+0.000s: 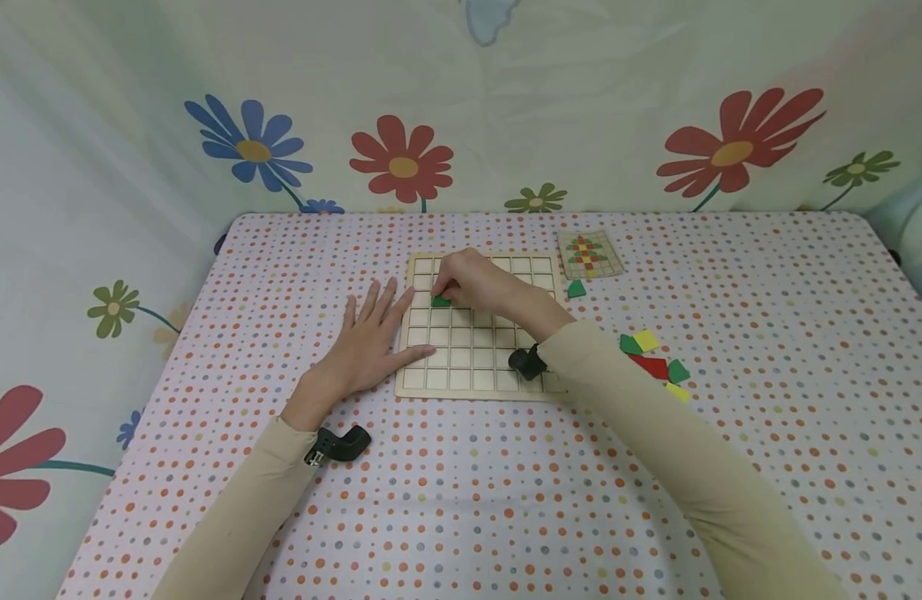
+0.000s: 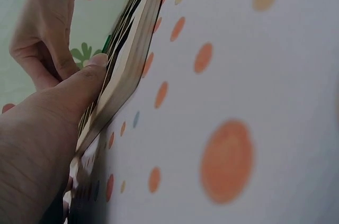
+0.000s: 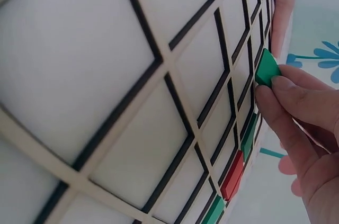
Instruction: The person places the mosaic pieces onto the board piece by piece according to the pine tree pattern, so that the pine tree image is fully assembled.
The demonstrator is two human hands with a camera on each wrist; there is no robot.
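Observation:
Between thumb and fingertips, my right hand pinches a green tile with slanted sides, over a square near the left side of a wooden grid board. In the right wrist view the tile tilts against the grid. A red tile lies in the grid, with a green tile in the square beside it and another green one further down. My left hand lies with fingers spread along the board's left edge, its thumb reaching over the rim.
A pattern card with a tree of coloured squares lies at the board's upper right. A loose green tile is just below it. Further right lie a red tile, a yellow tile and several others on the dotted tablecloth.

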